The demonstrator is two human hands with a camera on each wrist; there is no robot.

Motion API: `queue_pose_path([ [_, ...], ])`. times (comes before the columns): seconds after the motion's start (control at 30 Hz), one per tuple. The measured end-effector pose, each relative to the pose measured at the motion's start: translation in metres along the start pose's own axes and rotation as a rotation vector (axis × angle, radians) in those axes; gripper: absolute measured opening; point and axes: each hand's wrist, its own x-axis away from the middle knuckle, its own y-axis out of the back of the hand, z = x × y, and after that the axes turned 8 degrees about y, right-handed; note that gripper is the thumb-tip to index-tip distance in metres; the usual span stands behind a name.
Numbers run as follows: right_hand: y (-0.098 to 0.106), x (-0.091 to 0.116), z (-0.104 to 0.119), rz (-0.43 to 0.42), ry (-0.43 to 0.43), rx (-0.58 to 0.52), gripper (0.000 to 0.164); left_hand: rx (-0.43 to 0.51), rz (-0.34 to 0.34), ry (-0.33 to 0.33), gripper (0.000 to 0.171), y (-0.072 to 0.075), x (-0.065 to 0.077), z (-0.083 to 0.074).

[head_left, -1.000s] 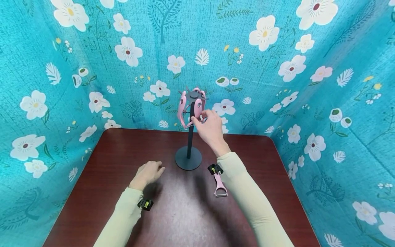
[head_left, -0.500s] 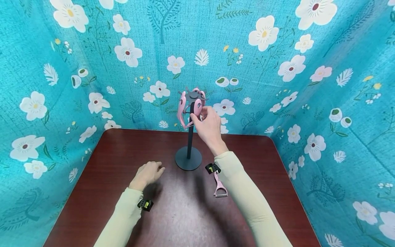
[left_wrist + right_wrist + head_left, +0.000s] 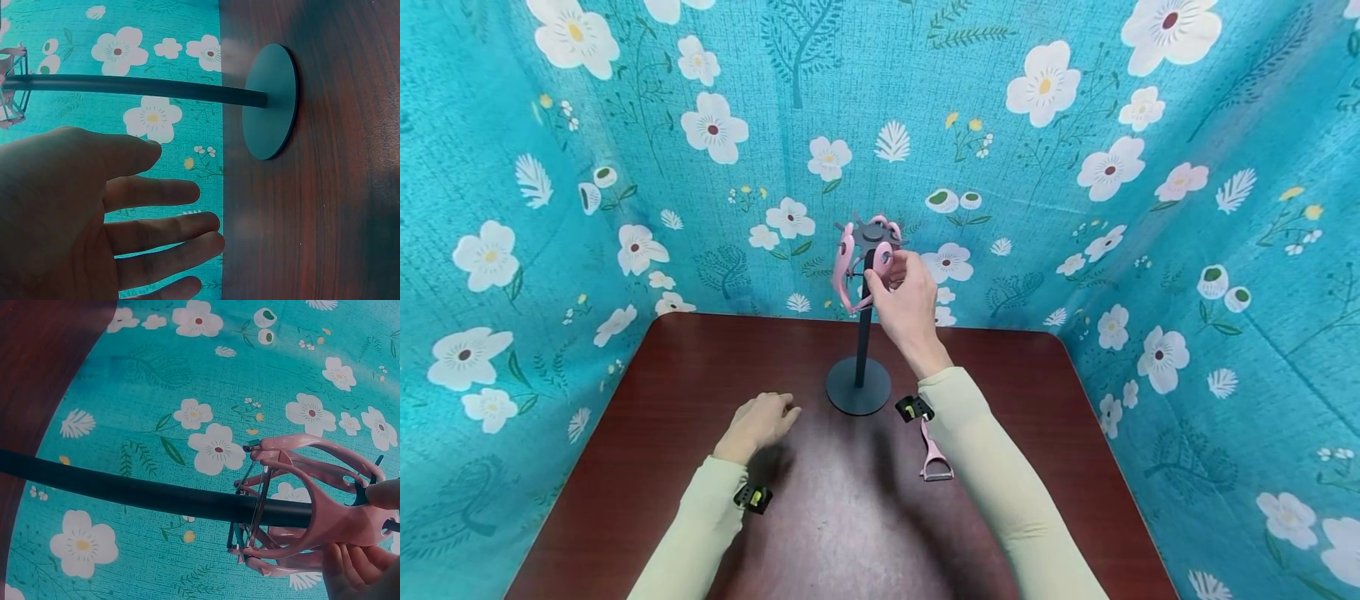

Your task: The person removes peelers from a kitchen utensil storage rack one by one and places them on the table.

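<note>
My right hand (image 3: 906, 296) pinches the handle of a pink Y-shaped peeler (image 3: 350, 525) at the top of a black hook stand (image 3: 863, 342). In the right wrist view, the thumb is near the hook and the other fingers are under the handle, whose hole is at the hook. The peeler's blade end points down along the pole. Several other pink peelers (image 3: 842, 265) hang around the same ring of hooks. My left hand (image 3: 758, 423) hovers left of the stand's round base (image 3: 269, 103), fingers loosely extended, holding nothing.
Another pink peeler (image 3: 935, 464) lies on the dark red-brown table (image 3: 722, 358), beside the right forearm. A teal floral curtain (image 3: 760, 108) encloses the table at the back and sides. Black cameras are strapped to both wrists.
My right hand has risen slightly at the peeler's handle, its thumb now closer to the hook. The right forearm has shifted a little left. The left hand has stayed in place.
</note>
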Motion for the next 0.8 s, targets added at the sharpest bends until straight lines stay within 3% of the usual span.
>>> queue_pose_path([
  [0.8,0.0053,-0.001,0.0041,-0.016,0.036,0.004,0.036,0.02,0.002,0.003,0.038,0.0039,-0.0002,0.001],
])
